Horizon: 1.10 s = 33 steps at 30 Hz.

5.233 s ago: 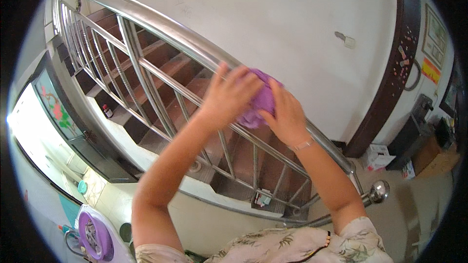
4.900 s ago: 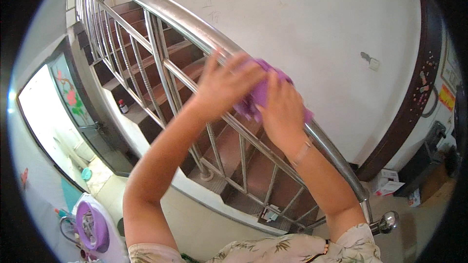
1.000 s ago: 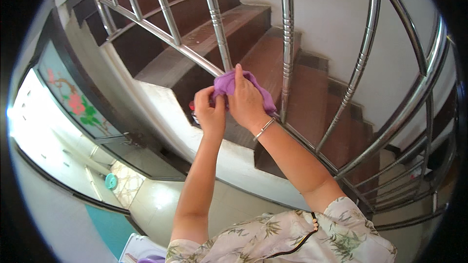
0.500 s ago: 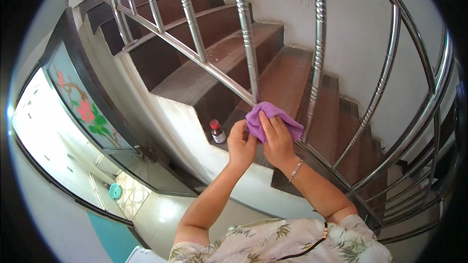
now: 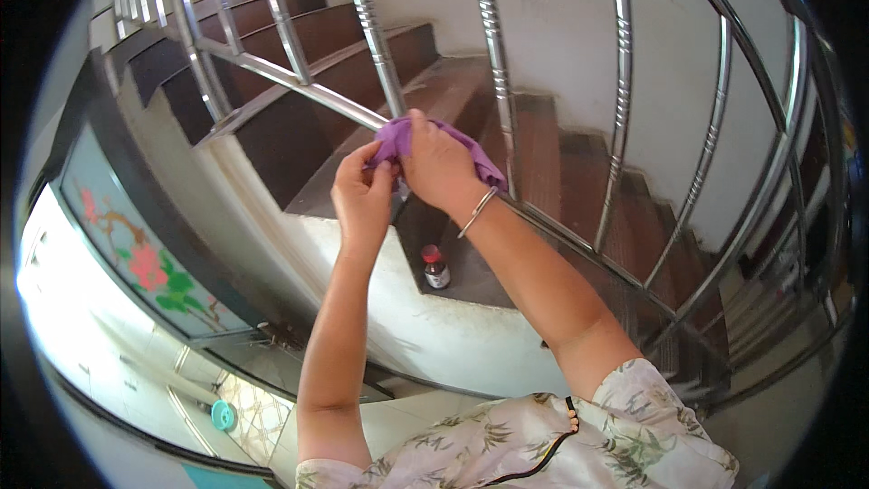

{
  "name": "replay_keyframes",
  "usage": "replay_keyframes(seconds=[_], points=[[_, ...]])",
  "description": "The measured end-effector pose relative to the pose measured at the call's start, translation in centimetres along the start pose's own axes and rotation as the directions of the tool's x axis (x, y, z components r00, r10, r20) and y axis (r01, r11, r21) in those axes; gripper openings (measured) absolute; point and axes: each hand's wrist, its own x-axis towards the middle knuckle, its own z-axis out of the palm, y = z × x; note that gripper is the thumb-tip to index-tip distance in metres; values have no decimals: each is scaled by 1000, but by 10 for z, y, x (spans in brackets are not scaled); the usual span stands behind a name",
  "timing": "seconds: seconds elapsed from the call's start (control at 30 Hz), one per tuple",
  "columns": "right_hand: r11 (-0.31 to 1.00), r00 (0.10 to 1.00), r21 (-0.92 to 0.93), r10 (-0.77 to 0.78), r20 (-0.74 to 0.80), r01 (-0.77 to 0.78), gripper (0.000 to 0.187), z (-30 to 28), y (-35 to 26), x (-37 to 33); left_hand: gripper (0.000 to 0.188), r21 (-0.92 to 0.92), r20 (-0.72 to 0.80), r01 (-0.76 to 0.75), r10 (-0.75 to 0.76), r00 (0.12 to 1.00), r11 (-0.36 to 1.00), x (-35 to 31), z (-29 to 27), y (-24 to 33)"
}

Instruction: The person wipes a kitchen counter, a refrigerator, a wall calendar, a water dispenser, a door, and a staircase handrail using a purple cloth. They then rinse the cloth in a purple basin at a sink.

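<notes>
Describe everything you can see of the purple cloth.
The purple cloth looks like soft, matte fabric, crumpled and bunched against the lower metal rail, its loose part slanting down rightward. The right hand clasps its middle; the left hand touches its left end. Its underside is hidden.

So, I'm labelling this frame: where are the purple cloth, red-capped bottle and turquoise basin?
Purple cloth [image 5: 391, 137]: head view, on its left end.
Red-capped bottle [image 5: 436, 273]: head view, on its body.
Turquoise basin [image 5: 224, 416]: head view, mid-bowl.
</notes>
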Motion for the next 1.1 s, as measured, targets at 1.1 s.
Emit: replay_keyframes(seconds=[1.1], points=[[99, 979, 993, -185, 82, -64, 98, -31, 3, -93, 28, -714, 375, 553, -433, 820, 430, -57, -40, 23]])
